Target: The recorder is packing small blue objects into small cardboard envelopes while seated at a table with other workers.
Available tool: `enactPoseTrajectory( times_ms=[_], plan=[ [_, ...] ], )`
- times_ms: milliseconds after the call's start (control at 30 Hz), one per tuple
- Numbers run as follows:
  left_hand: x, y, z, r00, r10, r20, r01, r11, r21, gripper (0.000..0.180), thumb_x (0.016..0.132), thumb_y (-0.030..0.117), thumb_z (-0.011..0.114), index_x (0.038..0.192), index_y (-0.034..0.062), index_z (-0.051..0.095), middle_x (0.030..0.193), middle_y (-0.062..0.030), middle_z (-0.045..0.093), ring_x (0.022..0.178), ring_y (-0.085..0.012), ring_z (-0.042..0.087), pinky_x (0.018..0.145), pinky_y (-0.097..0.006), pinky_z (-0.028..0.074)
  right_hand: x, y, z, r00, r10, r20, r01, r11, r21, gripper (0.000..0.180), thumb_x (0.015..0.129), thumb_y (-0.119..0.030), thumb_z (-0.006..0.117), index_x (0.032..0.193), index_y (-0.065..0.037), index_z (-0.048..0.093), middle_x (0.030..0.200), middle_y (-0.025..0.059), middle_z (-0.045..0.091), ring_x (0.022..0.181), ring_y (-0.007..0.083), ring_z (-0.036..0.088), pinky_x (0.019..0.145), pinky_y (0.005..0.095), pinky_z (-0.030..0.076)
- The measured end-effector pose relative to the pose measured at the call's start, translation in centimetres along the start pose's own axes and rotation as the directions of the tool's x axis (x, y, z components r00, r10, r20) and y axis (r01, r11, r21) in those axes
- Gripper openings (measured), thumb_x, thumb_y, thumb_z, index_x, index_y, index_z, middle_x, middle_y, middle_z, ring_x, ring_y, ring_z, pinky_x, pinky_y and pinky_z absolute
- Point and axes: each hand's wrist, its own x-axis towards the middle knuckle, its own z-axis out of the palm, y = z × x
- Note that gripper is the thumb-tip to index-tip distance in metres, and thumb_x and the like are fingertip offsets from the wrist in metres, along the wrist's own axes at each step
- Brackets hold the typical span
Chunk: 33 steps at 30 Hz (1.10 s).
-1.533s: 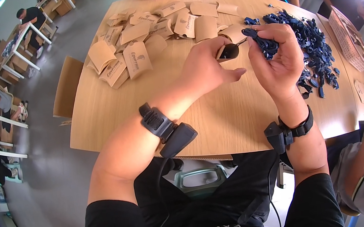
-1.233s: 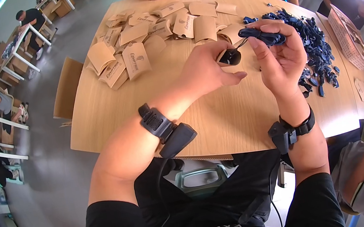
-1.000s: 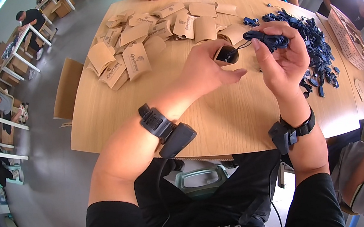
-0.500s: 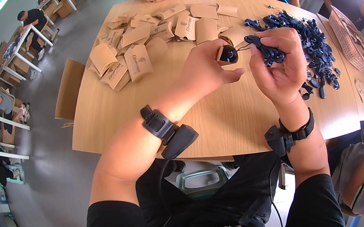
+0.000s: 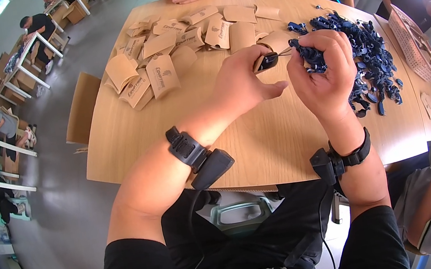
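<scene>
My left hand (image 5: 248,75) is curled round a shiny black piece (image 5: 267,61), with its thumb stretched out below. A brown edge shows beside this piece; whether it is card in the hand I cannot tell. Thin cord runs from the black piece to a dark blue coiled bundle (image 5: 312,55), which looks like corded earphones. My right hand (image 5: 329,67) is closed on that bundle, fingertips bent over it. Both hands are above the table, close together. Behind the right hand lies a heap of similar dark blue bundles (image 5: 370,51).
Brown pillow-shaped card boxes (image 5: 163,75) are heaped on the wooden table (image 5: 217,145) at the far left. A pink perforated basket (image 5: 411,44) stands at the right. An open carton (image 5: 83,108) is beyond the left edge. Other people sit opposite and to the right.
The right hand has shifted slightly left, and its fingers have closed further over the bundle. In the left hand the black piece has turned and lies flatter.
</scene>
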Motion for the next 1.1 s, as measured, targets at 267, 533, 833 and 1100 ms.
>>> enactPoseTrajectory(
  times_ms=[267, 533, 833, 1100],
  plan=[
    [0.1, -0.4, 0.0, 0.997, -0.076, -0.002, 0.073, 0.966, -0.247, 0.042, 0.063, 0.022, 0.085, 0.093, 0.0002, 0.064, 0.078, -0.0089, 0.064, 0.071, -0.0120, 0.059, 0.067, -0.029, 0.049, 0.2, -0.1, -0.5, 0.988, -0.041, 0.148, 0.014, 0.983, 0.181, 0.027, 0.057, 0.005, 0.065, 0.080, -0.006, 0.057, 0.076, 0.0068, 0.058, 0.065, 0.0254, 0.052, 0.060, 0.0334, 0.043],
    [0.1, 0.4, -0.2, 0.996, -0.084, 0.039, 0.089, 0.984, -0.157, 0.036, 0.064, 0.019, 0.082, 0.088, -0.0005, 0.065, 0.076, -0.0086, 0.064, 0.070, -0.0124, 0.059, 0.068, -0.028, 0.051, 0.2, 0.5, -0.3, 0.978, -0.065, 0.198, 0.028, 0.982, 0.185, 0.025, 0.059, 0.004, 0.069, 0.082, -0.005, 0.060, 0.081, 0.0072, 0.063, 0.071, 0.0261, 0.057, 0.064, 0.0339, 0.046],
    [-0.1, 0.2, -0.5, 0.992, -0.057, 0.112, 0.071, 0.990, -0.124, 0.036, 0.069, 0.004, 0.082, 0.100, 0.0019, 0.064, 0.092, -0.0036, 0.068, 0.089, -0.0067, 0.061, 0.080, -0.027, 0.054, -0.3, 0.0, -0.3, 0.939, 0.048, 0.340, -0.162, 0.934, 0.318, 0.027, 0.059, 0.005, 0.068, 0.085, -0.004, 0.065, 0.085, 0.0091, 0.066, 0.080, 0.0291, 0.065, 0.071, 0.0365, 0.053],
    [0.0, 0.6, -0.6, 0.979, -0.122, 0.164, 0.139, 0.986, -0.095, 0.039, 0.066, 0.008, 0.079, 0.102, 0.0023, 0.065, 0.093, -0.0035, 0.067, 0.086, -0.0080, 0.062, 0.080, -0.028, 0.055, -0.3, 0.8, -0.6, 0.888, 0.000, 0.461, -0.182, 0.919, 0.350, 0.030, 0.060, 0.008, 0.063, 0.087, -0.004, 0.068, 0.088, 0.0115, 0.068, 0.082, 0.0316, 0.067, 0.071, 0.0366, 0.055]
  ],
)
